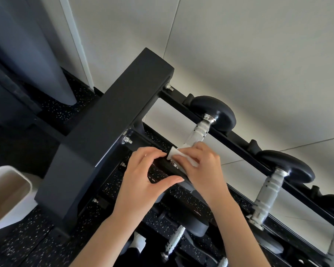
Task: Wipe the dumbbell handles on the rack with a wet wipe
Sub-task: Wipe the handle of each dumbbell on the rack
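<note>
Both hands work at the near end of the first dumbbell handle, a knurled, silvery metal bar with smooth ringed grooves, lying across the top tier of a matte black steel rack. The right hand pinches a white, thin, crumpled wet wipe wrapped over the lower part of that handle, fingers curled over it. The left hand has its fingers bent and its fingertips on the wipe's left edge, with the thumb stretched out below across the dumbbell's round, black rubber near head. The far head is a smooth, rounded black disc resting on the rack's rear rail. A second dumbbell of the same make sits further right on the same tier, and more ribbed metal handles show on the tier below. The floor is black rubber flecked with white. The wall behind is pale, smooth panelling with thin seams. A white, rounded-corner bin stands at the left
</note>
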`<state>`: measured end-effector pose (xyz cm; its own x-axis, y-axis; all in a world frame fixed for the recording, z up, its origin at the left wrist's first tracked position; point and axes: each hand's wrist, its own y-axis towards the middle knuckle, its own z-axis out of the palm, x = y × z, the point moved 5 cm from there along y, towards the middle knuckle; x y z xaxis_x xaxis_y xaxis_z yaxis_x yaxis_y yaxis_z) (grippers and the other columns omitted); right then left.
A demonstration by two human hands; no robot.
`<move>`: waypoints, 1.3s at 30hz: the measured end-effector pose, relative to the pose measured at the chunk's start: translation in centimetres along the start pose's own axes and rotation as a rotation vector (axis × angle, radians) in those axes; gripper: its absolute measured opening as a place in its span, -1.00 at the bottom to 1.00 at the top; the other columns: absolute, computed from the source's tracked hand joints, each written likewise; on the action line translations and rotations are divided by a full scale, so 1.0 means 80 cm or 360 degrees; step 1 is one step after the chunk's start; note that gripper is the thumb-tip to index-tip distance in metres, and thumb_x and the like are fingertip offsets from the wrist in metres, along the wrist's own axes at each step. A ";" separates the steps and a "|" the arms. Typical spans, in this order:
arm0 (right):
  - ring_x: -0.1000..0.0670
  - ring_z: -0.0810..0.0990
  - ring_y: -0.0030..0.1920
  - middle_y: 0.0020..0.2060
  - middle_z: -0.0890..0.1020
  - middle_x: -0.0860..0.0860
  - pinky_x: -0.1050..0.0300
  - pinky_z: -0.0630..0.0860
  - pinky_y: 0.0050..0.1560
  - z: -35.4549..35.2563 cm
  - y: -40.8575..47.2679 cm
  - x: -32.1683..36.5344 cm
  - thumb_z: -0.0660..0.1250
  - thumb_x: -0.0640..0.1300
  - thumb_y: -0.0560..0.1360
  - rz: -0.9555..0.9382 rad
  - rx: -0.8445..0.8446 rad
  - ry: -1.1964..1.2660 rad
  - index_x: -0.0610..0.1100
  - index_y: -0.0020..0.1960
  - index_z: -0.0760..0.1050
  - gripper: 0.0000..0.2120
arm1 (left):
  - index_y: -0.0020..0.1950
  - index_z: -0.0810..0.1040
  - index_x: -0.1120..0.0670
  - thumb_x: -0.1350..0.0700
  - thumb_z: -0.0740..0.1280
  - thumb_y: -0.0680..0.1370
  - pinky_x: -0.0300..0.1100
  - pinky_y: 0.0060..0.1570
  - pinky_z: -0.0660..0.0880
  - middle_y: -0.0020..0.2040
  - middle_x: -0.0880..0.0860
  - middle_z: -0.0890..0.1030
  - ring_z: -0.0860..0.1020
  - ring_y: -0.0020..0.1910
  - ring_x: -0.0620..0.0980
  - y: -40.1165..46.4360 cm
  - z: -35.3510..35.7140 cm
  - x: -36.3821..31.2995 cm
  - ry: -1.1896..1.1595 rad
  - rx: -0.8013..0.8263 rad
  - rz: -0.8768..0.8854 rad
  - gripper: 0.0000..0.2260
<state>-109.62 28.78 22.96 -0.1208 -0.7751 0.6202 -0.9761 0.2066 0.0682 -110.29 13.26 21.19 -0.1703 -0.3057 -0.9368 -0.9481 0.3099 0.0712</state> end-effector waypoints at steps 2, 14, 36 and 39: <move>0.11 0.49 -0.33 -0.31 0.54 0.05 0.13 0.45 -0.32 0.001 0.000 -0.004 0.29 0.14 0.46 -0.0037 0.0171 -0.0105 0.06 -0.03 0.64 -0.76 | 0.09 0.56 0.01 -0.21 0.43 0.31 -0.36 0.13 0.36 0.09 -0.14 0.46 0.47 0.15 -0.06 0.000 -0.001 0.003 -0.0034 -0.0047 -0.0036 -0.55; 0.01 0.54 -0.37 -0.38 0.62 0.05 0.10 0.49 -0.36 -0.003 0.031 0.008 0.25 0.13 0.51 0.0121 0.0340 -0.0650 0.12 -0.01 0.61 -0.80 | 0.03 0.54 -0.06 -0.28 0.42 0.28 -0.44 0.09 0.30 0.06 -0.22 0.44 0.45 0.12 -0.10 0.003 -0.001 0.012 -0.0075 -0.0035 -0.0044 -0.55; 0.25 0.53 -0.27 -0.26 0.60 0.15 0.50 0.39 -0.18 -0.018 0.030 0.003 0.43 -0.14 0.42 0.0157 -0.0332 -0.0150 -0.07 -0.07 0.66 -0.90 | 0.03 0.55 -0.04 -0.39 0.32 0.28 -0.46 0.08 0.30 0.04 -0.21 0.45 0.43 0.12 -0.15 0.009 -0.005 0.013 0.0077 0.0069 0.0001 -0.48; 0.22 0.55 -0.19 -0.21 0.66 0.10 0.48 0.39 -0.19 -0.007 0.004 0.007 0.43 -0.14 0.42 0.0269 -0.0143 0.0067 -0.08 -0.10 0.67 -0.92 | 0.06 0.55 -0.05 -0.39 0.31 0.29 -0.36 0.07 0.35 0.03 -0.21 0.45 0.42 0.10 -0.16 0.012 -0.008 0.012 0.0140 0.0133 0.0020 -0.47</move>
<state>-109.93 28.78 23.73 -0.2719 -0.6996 0.6608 -0.9222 0.3856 0.0288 -111.54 12.70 20.55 -0.2086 -0.3780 -0.9020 -0.9206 0.3873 0.0506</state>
